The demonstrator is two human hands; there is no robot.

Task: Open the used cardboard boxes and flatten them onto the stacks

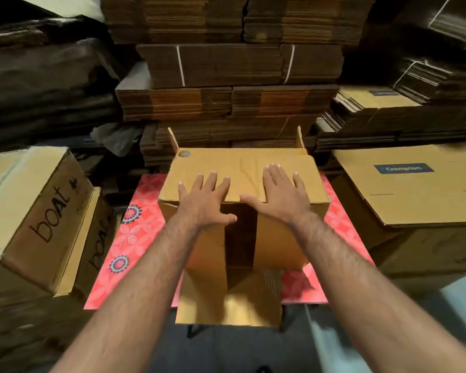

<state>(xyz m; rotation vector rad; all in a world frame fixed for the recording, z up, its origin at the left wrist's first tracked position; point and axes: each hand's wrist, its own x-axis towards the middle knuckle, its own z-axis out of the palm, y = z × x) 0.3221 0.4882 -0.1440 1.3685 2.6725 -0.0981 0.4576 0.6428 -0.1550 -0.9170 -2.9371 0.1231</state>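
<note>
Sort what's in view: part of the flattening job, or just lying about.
Job: open cardboard box, left hand and right hand flat on it; Crompton flattened stack; boat boxes.
Lying about: pink patterned table; grey cloth.

Left hand [203,201] and right hand [279,193] press flat, fingers spread, on top of an open-ended cardboard box [242,170]. The box lies on a red patterned surface [135,232], its near flaps hanging open. Flattened cardboard stacks [226,103] rise behind.

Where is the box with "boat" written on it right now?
In the head view, the boat box sits at the left, tilted, beside the pink patterned table, left of the open box under both hands.
</note>
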